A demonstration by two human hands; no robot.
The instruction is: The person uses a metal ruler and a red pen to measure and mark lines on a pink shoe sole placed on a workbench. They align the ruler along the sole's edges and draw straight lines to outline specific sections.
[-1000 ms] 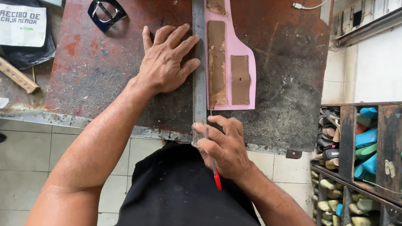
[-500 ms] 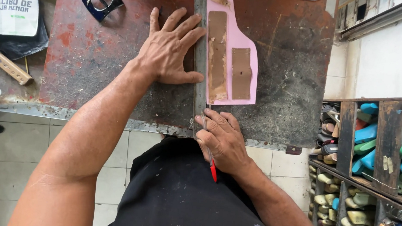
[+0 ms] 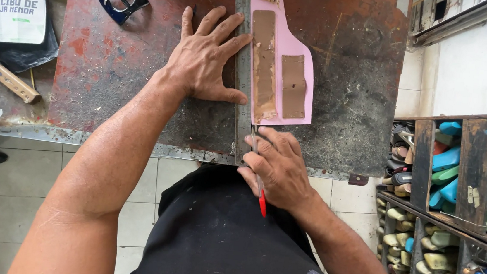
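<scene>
Rusty worktable (image 3: 113, 78) mid-frame, left hand (image 3: 206, 60) flat, open on metal ruler (image 3: 242, 72), right hand (image 3: 276, 166) gripping red-handled knife (image 3: 258, 182) at pink sheet (image 3: 298, 53) lower edge.

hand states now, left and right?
Left hand: open, fingers spread, pressing flat on the metal ruler beside the pink sheet.
Right hand: closed around a red-handled knife, at the ruler's edge.

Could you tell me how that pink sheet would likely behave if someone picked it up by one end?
The pink sheet looks thin and lies flat, so it would probably droop and feel light. The brown patches may stiffen it a little there. With the left hand pressing the ruler beside it, it likely slides easily if unpinned.
</scene>
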